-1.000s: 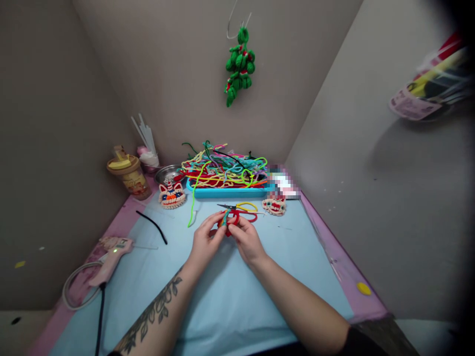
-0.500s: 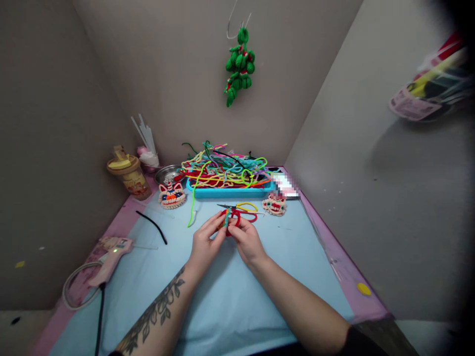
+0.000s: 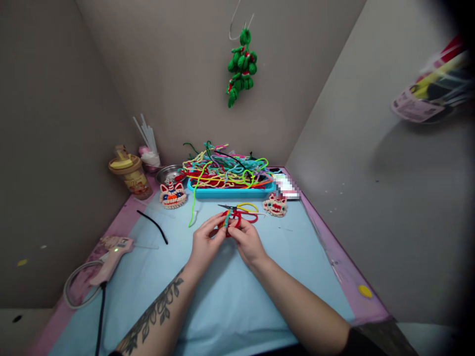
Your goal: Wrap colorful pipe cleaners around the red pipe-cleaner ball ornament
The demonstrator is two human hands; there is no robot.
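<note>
Between my two hands is a small red piece of fuzzy craft stems [image 3: 237,218] with turquoise and orange strands, bent into loops. My left hand [image 3: 207,236] pinches its left side, fingers closed. On the right side, my right hand [image 3: 248,240] grips it with thumb and fingers together. Fingers hide much of the piece. Just behind it lie scissors [image 3: 245,207] with yellow and red handles. A cream lion-face ornament [image 3: 172,195] rests beyond my left hand, and a second, red-mouthed one [image 3: 275,205] beyond my right.
A blue tray [image 3: 233,193] heaped with coloured fuzzy stems stands at the back. At left are a pink glue gun [image 3: 113,259] with its cable, a black stem [image 3: 154,226], a cup [image 3: 131,173] and a metal bowl [image 3: 168,173]. A green ornament [image 3: 242,66] hangs on the wall.
The whole view has shifted very slightly. Both hands keep the red piece in nearly the same place and grip.
</note>
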